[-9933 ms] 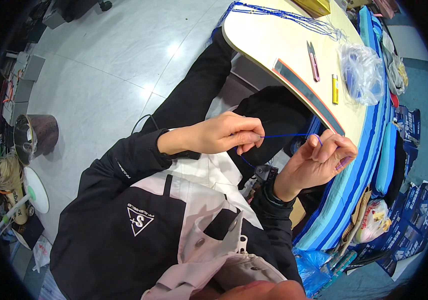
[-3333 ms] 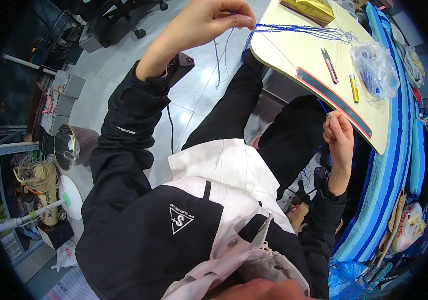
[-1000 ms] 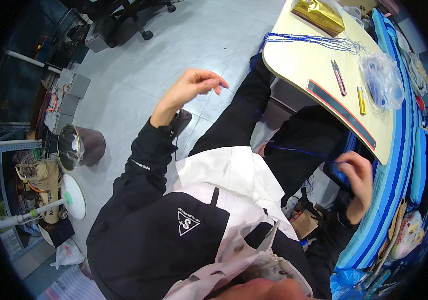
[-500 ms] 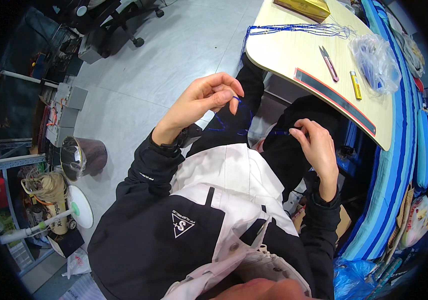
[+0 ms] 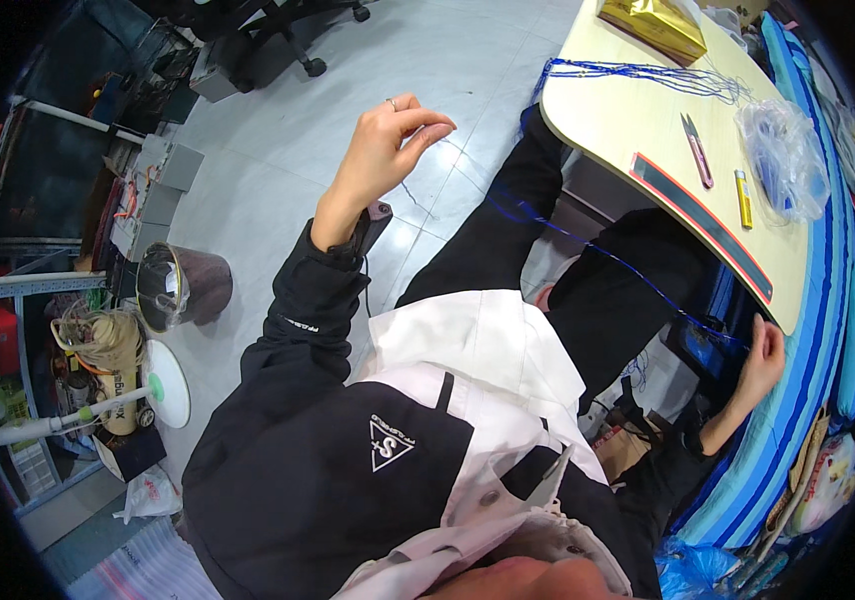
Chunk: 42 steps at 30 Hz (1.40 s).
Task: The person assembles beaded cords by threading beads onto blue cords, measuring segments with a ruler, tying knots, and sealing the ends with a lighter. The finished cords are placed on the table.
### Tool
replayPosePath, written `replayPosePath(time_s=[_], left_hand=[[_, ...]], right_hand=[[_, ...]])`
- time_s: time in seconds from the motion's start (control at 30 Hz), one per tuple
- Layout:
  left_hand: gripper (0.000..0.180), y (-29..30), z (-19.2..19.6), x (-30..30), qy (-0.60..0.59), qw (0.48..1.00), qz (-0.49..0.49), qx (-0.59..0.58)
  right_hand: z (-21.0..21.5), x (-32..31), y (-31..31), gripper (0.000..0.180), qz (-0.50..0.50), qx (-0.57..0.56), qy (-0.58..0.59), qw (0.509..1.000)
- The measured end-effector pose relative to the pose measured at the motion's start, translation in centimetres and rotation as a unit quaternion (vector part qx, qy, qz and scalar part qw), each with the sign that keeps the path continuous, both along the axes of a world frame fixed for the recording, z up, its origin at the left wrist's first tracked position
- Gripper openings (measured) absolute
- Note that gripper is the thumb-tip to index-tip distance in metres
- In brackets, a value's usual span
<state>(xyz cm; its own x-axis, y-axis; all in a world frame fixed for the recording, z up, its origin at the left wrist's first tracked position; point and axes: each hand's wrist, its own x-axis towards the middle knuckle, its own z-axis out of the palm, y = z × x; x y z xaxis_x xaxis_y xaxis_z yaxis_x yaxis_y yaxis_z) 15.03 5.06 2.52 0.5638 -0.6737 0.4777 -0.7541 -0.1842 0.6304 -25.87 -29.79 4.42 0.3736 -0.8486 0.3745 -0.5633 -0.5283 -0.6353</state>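
My left hand [image 5: 386, 140] is raised out over the floor, thumb and fingertips pinched on a thin thread end. A blue beaded string [image 5: 608, 255] runs taut from there across my black-trousered lap to my right hand [image 5: 763, 352]. That hand is closed on the string low beside the table edge. I wear a black and white jacket. A ring shows on a left-hand finger.
The pale table [image 5: 628, 120] at upper right carries a bundle of blue strings [image 5: 638, 72], a gold box [image 5: 653, 22], a pink cutter [image 5: 696, 150], a yellow lighter [image 5: 743, 185] and a clear bag [image 5: 783, 160]. A bin [image 5: 183, 285] stands left; a blue striped mat [image 5: 813, 400] lies right.
My hands, close together over my lap half a second ago, have drawn apart. The left went up and outward, the right down to the right, and the string is stretched between them.
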Motion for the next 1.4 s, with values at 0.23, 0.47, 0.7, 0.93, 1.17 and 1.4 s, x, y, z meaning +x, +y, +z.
replayPosePath(time_s=[0.23,0.47,0.7,0.93,1.17,1.4], left_hand=[[0.006,1.4,-0.1,1.8,-0.011,1.000,-0.011,-0.010],[0.018,1.4,0.8,1.9,-0.002,0.993,-0.113,-0.026],[0.021,1.2,1.3,1.6,0.033,0.993,-0.111,0.001],[0.007,1.1,1.3,2.0,0.009,0.991,-0.124,-0.048],[0.002,0.6,2.3,1.3,0.044,0.979,-0.156,-0.120],[0.012,2.1,4.7,0.6,0.106,0.982,-0.142,0.069]], right_hand=[[-1.3,-7.7,-4.4,0.023,-0.170,-0.116,-0.067,0.976],[-1.7,-9.2,-5.5,0.028,-0.256,-0.186,-0.057,0.947],[-2.0,-9.5,-6.0,0.027,-0.245,-0.210,-0.053,0.945],[-2.4,-9.8,-6.3,0.028,-0.249,-0.212,-0.047,0.944],[-3.3,-9.9,-5.5,0.028,-0.247,-0.205,-0.008,0.947],[-4.5,-10.1,-5.7,0.031,-0.252,-0.193,0.008,0.948]])
